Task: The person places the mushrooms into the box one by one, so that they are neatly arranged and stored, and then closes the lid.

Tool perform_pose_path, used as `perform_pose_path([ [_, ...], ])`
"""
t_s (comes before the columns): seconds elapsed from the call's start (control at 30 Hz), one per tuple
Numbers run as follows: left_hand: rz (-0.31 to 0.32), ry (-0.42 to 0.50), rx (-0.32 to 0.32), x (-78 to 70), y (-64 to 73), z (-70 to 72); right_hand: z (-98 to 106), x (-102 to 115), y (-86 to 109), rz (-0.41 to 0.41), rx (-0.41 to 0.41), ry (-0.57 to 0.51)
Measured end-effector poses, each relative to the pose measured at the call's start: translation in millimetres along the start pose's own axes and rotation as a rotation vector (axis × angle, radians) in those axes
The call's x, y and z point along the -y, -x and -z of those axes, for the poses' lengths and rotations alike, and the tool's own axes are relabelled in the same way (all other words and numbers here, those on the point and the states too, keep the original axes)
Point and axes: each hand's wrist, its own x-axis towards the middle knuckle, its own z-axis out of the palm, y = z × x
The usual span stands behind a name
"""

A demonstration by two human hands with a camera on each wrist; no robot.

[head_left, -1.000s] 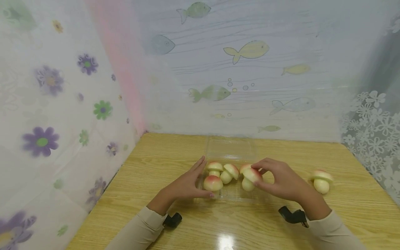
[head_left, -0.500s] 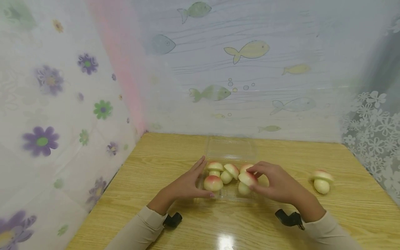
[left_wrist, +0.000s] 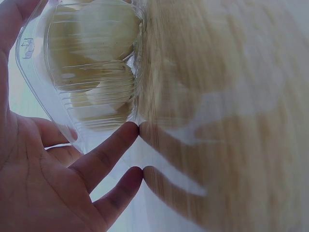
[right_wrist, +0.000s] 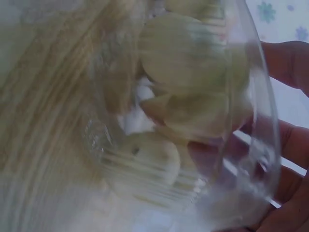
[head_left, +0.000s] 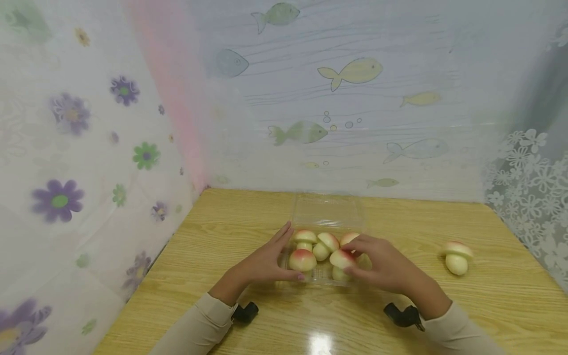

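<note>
A clear plastic clamshell box [head_left: 320,281] lies on the table with its lid [head_left: 328,209] folded back. Inside are several cream toy mushrooms with pink-tinted caps, among them a back-left mushroom [head_left: 305,237], a front-left mushroom [head_left: 303,260] and a middle mushroom [head_left: 326,246]. My right hand [head_left: 383,266] pinches another toy mushroom [head_left: 340,261] by its cap, low in the box's front right. Behind it a further mushroom [head_left: 349,238] is partly covered by my fingers. My left hand [head_left: 266,261] rests against the box's left side, fingers extended, thumb along the front rim.
One more toy mushroom [head_left: 457,258] stands on the wooden table [head_left: 501,296] to the right, outside the box. Flower-printed sheeting [head_left: 146,156] hangs at the left, and a fish-printed sheet [head_left: 355,71] closes off the back.
My right hand has moved left and slightly down, carrying the pinched toy mushroom toward the middle of the box's front. My left hand has stayed where it was.
</note>
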Motion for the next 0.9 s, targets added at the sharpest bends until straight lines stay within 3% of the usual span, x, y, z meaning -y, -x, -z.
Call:
perform_pose_path([
  [0.23,0.007,0.0,0.008,0.0,0.9,0.5,-8,3,-0.2,-0.031,0.044,0.052],
  [0.9,0.001,0.002,0.006,0.8,0.0,-0.3,-18,9,-2.6,-0.019,0.011,0.1],
])
